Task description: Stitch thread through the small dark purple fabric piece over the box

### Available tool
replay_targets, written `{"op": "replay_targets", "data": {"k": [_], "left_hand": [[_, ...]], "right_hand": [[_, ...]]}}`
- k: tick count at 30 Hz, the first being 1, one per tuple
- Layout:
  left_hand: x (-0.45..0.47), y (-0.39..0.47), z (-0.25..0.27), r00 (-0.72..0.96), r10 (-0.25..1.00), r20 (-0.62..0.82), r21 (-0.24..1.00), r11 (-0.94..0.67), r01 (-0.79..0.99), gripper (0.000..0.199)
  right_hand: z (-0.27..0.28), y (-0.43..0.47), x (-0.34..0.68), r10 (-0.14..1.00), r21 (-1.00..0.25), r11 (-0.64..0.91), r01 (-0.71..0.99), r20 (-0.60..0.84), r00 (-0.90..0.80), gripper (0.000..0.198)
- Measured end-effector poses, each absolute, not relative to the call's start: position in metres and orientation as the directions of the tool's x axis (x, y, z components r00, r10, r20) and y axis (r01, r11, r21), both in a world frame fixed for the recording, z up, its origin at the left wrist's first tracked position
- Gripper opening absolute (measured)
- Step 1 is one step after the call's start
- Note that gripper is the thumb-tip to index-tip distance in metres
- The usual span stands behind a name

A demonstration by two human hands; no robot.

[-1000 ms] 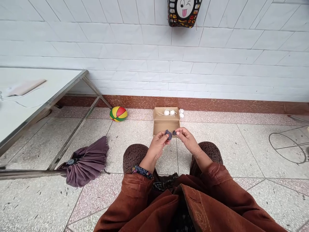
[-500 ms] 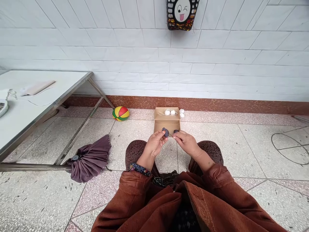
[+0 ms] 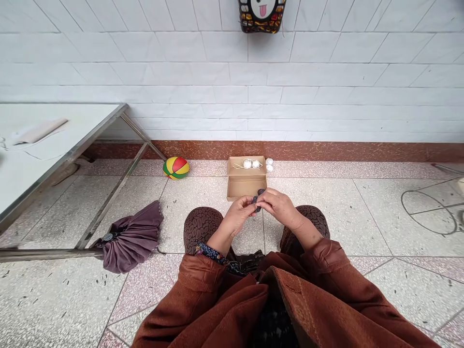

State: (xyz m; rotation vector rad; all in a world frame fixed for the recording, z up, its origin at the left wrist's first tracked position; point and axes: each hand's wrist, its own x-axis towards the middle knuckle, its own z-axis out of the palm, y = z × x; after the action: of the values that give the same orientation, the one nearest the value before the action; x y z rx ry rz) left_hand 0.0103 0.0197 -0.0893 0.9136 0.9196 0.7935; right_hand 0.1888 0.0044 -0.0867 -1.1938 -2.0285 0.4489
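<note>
Between knees (image 3: pixel 203 229), left grip (image 3: pixel 237 214) and right grip (image 3: pixel 282 208) pinch yarn (image 3: pixel 254 199), box edge (image 3: pixel 235 198) ahead.

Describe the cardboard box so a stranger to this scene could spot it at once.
Start at the white tiled wall, then go down to its reddish skirting. On the floor before it, beyond the left hand and right hand, sits the open cardboard box. Its straight brown sides set it apart from the white balls and multicoloured ball.

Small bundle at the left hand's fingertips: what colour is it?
The small bundle looks dark purplish-grey where it shows, best in the head view.
</note>
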Motion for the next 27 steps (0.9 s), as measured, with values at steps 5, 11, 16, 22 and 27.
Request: {"op": "replay_targets", "data": {"k": [5,11,16,22,27], "left_hand": [[0.007,0.011,-0.082,0.520,0.783,-0.341,0.862,0.481,-0.158,0.033],[0.004,0.004,-0.069,0.610,0.724,-0.322,0.844,0.512,-0.162,0.033],[0.002,0.000,-0.064,0.594,0.752,-0.285,0.838,0.496,-0.227,0.031],[0.003,0.000,-0.069,0.472,0.835,-0.282,0.800,0.476,-0.365,0.036],[0.002,0.003,-0.074,0.348,0.901,-0.260,0.789,0.406,-0.461,0.035]], "right_hand": [[-0.091,0.010,0.195,0.872,-0.685,0.483,0.545,0.433,-0.228,0.025],[-0.099,0.012,0.191,0.900,-0.788,0.420,0.451,0.427,-0.092,0.023],[-0.107,0.007,0.185,0.929,-0.855,0.345,0.388,0.369,-0.012,0.020],[-0.118,-0.003,0.176,0.943,-0.858,0.319,0.404,0.328,-0.047,0.019],[-0.127,-0.015,0.168,0.934,-0.824,0.355,0.443,0.333,-0.129,0.017]]}}
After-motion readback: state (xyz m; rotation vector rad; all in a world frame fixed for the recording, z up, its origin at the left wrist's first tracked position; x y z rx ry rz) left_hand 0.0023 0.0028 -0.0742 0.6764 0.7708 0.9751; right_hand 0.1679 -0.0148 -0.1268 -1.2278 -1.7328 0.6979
